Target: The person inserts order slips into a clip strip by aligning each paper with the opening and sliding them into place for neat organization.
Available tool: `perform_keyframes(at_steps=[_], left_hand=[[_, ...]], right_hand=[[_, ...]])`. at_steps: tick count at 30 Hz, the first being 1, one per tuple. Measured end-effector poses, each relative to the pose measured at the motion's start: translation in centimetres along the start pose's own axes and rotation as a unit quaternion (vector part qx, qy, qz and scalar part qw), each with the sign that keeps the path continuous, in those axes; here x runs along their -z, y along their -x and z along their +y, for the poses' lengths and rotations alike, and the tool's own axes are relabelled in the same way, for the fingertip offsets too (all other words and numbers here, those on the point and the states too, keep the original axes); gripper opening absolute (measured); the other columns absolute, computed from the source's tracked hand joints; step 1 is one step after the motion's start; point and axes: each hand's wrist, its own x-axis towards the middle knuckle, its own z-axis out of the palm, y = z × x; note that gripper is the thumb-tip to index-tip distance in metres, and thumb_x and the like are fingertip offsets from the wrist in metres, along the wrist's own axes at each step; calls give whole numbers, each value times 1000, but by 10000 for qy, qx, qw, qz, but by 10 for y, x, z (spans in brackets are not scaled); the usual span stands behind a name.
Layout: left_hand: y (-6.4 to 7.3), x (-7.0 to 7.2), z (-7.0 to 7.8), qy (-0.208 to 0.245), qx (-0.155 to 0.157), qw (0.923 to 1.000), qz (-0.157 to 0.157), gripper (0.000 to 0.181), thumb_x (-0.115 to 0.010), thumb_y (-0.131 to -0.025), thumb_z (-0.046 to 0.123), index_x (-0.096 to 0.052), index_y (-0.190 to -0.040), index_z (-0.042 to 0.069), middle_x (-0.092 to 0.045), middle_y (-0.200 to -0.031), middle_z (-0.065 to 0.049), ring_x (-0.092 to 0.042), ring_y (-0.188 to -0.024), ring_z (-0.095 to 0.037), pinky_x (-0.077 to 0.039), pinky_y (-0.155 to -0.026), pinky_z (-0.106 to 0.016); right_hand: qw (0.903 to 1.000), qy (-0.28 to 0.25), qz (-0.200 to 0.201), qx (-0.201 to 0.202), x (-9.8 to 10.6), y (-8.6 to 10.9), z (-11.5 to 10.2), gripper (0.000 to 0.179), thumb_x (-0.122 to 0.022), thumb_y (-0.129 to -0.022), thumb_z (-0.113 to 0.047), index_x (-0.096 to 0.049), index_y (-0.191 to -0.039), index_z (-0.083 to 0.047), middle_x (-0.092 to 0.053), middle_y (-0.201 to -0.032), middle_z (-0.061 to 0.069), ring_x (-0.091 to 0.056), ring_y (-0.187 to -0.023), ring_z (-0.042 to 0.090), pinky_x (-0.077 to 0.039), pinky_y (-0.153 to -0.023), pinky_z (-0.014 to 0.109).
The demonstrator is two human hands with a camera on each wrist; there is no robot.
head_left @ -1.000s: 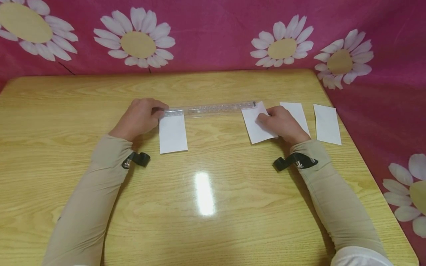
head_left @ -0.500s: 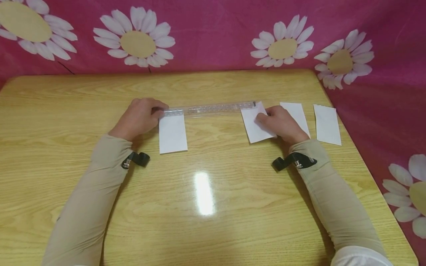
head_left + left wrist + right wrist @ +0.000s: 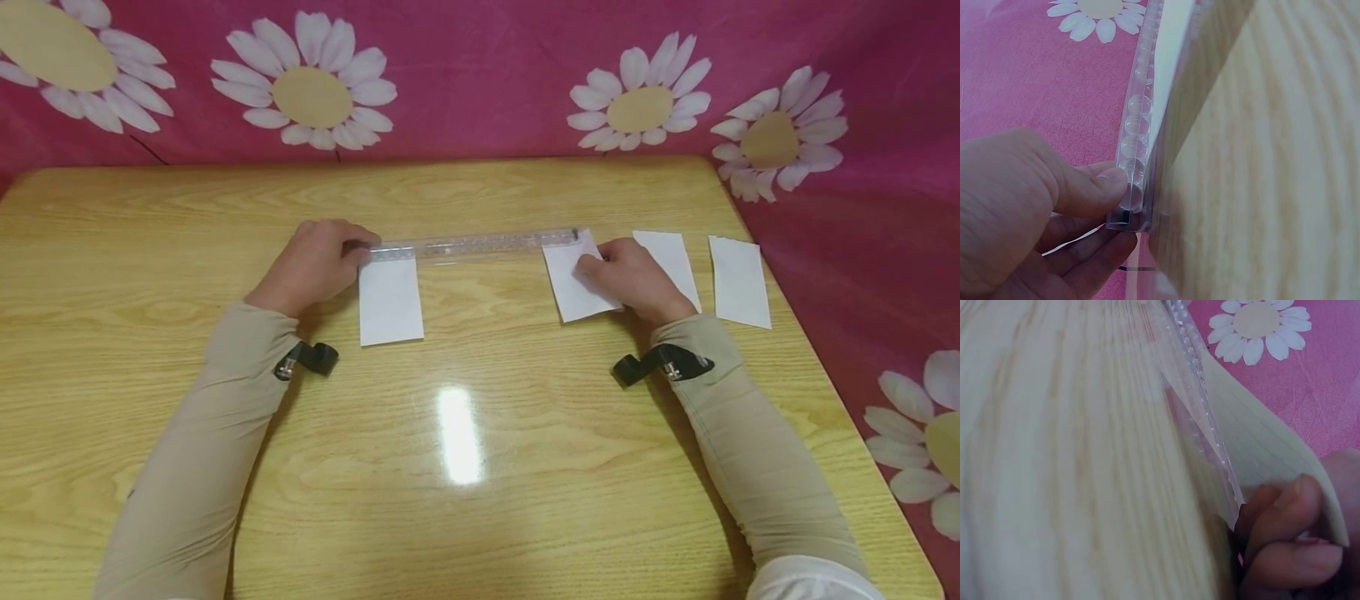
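Note:
A clear plastic ruler (image 3: 483,244) with round clear bubbles along it lies crosswise on the table. My left hand (image 3: 318,262) pinches its left end, the thumb on top in the left wrist view. Beneath that end, a white paper card (image 3: 391,300) reaches toward me. My right hand (image 3: 633,279) holds another white card (image 3: 566,283) by its right side, thumb above and fingers under. This card is tilted, and its top edge meets the ruler's right end. In the right wrist view the card (image 3: 1260,431) bends up over the curled fingers (image 3: 1291,506).
Two more white cards lie to the right, one (image 3: 663,258) partly behind the right hand and one (image 3: 742,283) near the edge of the wooden table (image 3: 525,500). A pink flowered cloth (image 3: 480,75) hangs behind and along the right side.
Very little differs. The right hand and its card have shifted a few pixels to the left; the ruler and left hand stay in place.

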Motion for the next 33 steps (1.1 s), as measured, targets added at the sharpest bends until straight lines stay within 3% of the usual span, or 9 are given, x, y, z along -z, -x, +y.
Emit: perform_keyframes(at_steps=[8, 23, 33], left_hand=[[1, 1, 1, 24, 5, 10000, -33, 34, -54, -103, 6, -68, -134, 5, -67, -137, -20, -56, -104, -32, -46, -88, -43], [0, 0, 0, 7, -70, 10000, -4, 34, -54, -102, 5, -69, -133, 4, -69, -134, -21, -59, -106, -32, -50, -95, -46], [0, 0, -1, 10, -67, 10000, -22, 35, -53, -102, 5, -69, -133, 5, -69, -133, -20, -57, -102, -31, -47, -88, -43]], right_hand=[[9999, -144, -83, 36, 0, -1, -1, 39, -53, -99, -33, -73, -115, -4, -66, -81, 0, -59, -78, 18, -49, -69, 28], [10000, 14, -76, -13, -2, 0, -2, 40, -54, -98, -34, -74, -113, -3, -67, -82, 2, -59, -79, 19, -50, -67, 28], [10000, 86, -48, 2, -3, -1, -2, 39, -53, -98, -34, -74, -110, -4, -66, -82, 3, -59, -79, 21, -50, -67, 29]])
